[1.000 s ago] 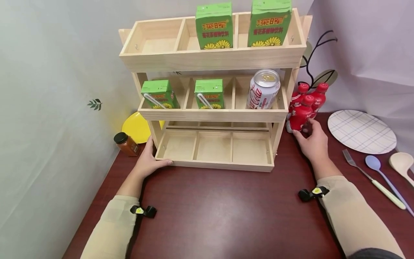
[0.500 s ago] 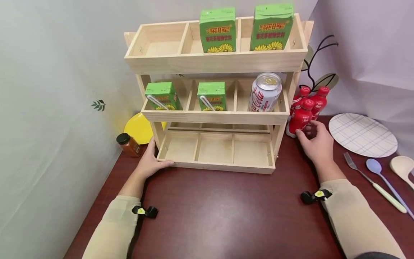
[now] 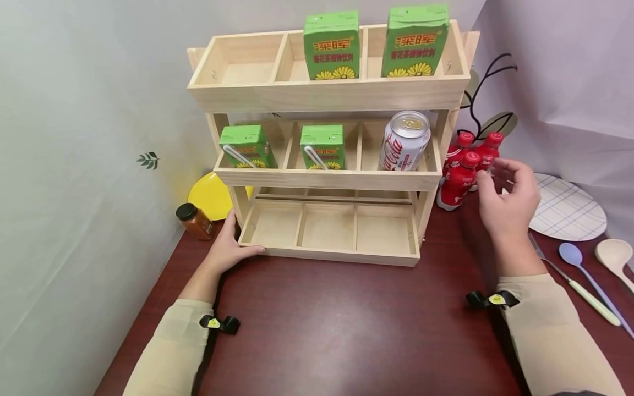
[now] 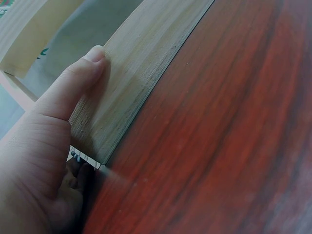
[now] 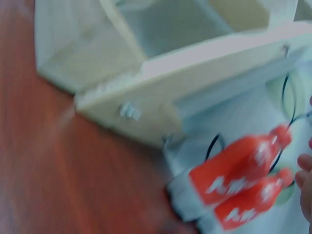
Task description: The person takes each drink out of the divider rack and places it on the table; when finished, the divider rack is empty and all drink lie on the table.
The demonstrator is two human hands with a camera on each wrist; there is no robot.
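Observation:
My left hand (image 3: 229, 248) holds the lower left corner of a three-tier wooden rack (image 3: 327, 256). Its thumb lies across the front board, as the left wrist view shows, and the other fingers go along the side. Right of the rack stand three red-capped bottles with red labels, the front bottle (image 3: 458, 184) nearest to me. My right hand (image 3: 512, 212) is raised beside them, fingers loosely bent and apart from the thumb, with nothing seen between them. It overlaps the rightmost bottle (image 3: 486, 153) in the head view. Only fingertips show at the edge of the right wrist view.
Green drink cartons (image 3: 332, 49) occupy the upper two tiers, with a cola can (image 3: 405, 142) at the middle tier's right. At left are a jar (image 3: 195, 223) and yellow plate (image 3: 210, 195). A checked plate (image 3: 569, 212), fork (image 3: 589, 300) and spoons (image 3: 572, 254) lie at right.
My right hand has come off the front bottle and moved up and to the right. The bottles still stand together. My left hand has stayed at the rack's corner.

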